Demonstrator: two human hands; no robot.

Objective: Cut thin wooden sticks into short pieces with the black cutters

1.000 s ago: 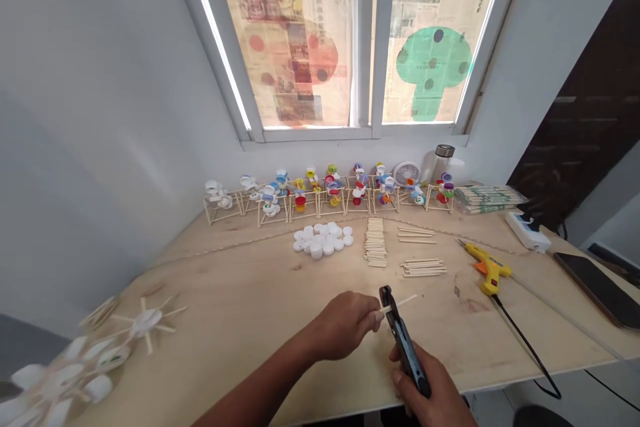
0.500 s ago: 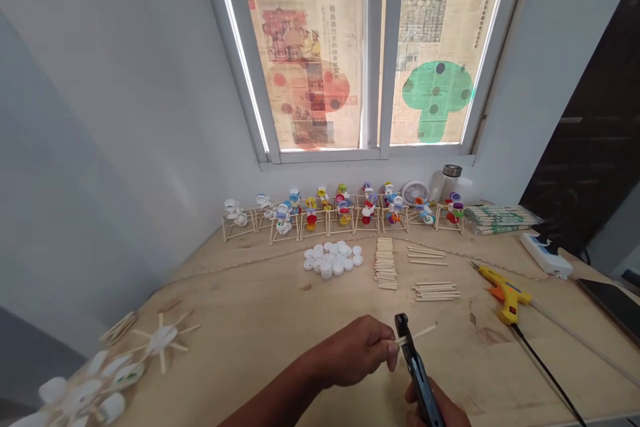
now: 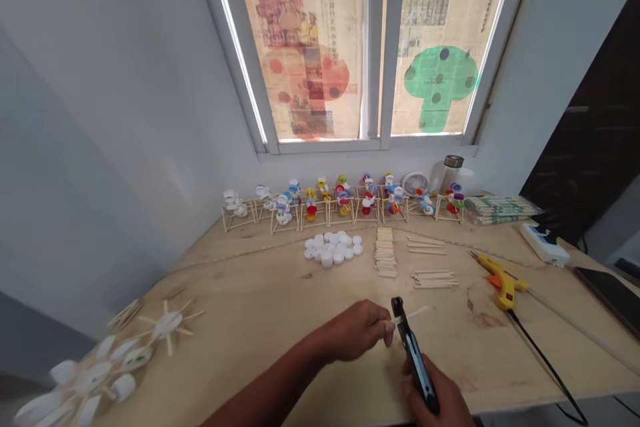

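My left hand [image 3: 356, 331] is closed around a thin wooden stick [image 3: 418, 312], whose free end sticks out to the right. In my right hand [image 3: 436, 392] are dark pliers [image 3: 418, 361] with bluish handles, tilted up and left. Their head meets the stick just beside my left fingertips; whether the jaws are fully closed on it cannot be made out. Beyond my hands lie a stack of short sticks [image 3: 385, 252], two small groups of longer sticks [image 3: 434, 279] and a cluster of white bottle caps [image 3: 334, 248].
A yellow glue gun [image 3: 503, 279] lies to the right, near a power strip [image 3: 545, 244] and a dark phone [image 3: 607, 297]. Spoked stick wheels [image 3: 168, 324], some with white caps, are at the left. Stick frames with coloured caps [image 3: 343, 203] line the back, below the window.
The view tilted up, then slightly back down. Both hands keep the stick and pliers together in nearly the same pose.
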